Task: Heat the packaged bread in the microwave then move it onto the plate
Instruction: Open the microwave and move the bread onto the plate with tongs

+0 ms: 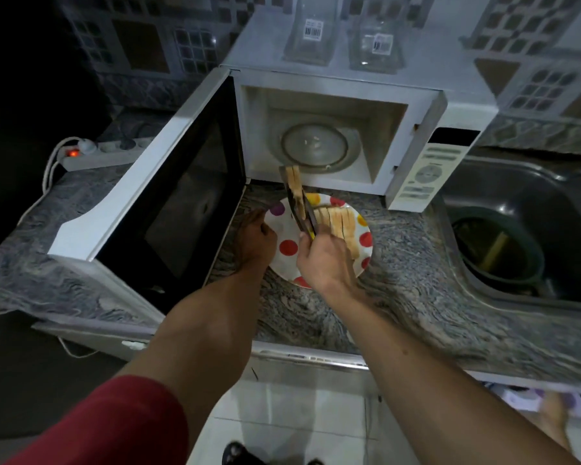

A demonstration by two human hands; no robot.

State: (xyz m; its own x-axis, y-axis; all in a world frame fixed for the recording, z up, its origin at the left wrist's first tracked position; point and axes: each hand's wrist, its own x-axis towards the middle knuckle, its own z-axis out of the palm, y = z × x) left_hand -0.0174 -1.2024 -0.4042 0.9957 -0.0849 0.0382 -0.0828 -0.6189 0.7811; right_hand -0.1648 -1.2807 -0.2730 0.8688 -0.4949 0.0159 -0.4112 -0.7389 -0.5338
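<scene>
A person stands at a grey marbled stone counter (316, 317), seen from above through a camera on their head. Both bare forearms reach forward; a red sleeve (108, 421) covers the left upper arm.

A round white plate with red, yellow and purple dots (287, 246) sits on the counter just in front of a white microwave oven (413, 169). The microwave's door (168, 196) hangs wide open to the left, and the clear glass turntable (314, 146) inside carries nothing.

The left hand (254, 239) rests at the plate's left rim with fingers curled over the edge, steadying it. The right hand (326, 260) is closed around the handles of dark tongs (301, 209), which point away from the person and pinch a couple of pale bread slices (295, 181), held upright above the far edge of the plate. More toasted bread slices (337, 221) lie in a leaning row on the right half of the plate, just beside the tongs.

Two clear glass containers with barcode labels (342, 35) stand on top of the microwave. A white power strip with a glowing red switch (94, 154) lies on the counter to the left, and a steel sink (524, 213) holding a dark round bowl (497, 250) is on the right.
</scene>
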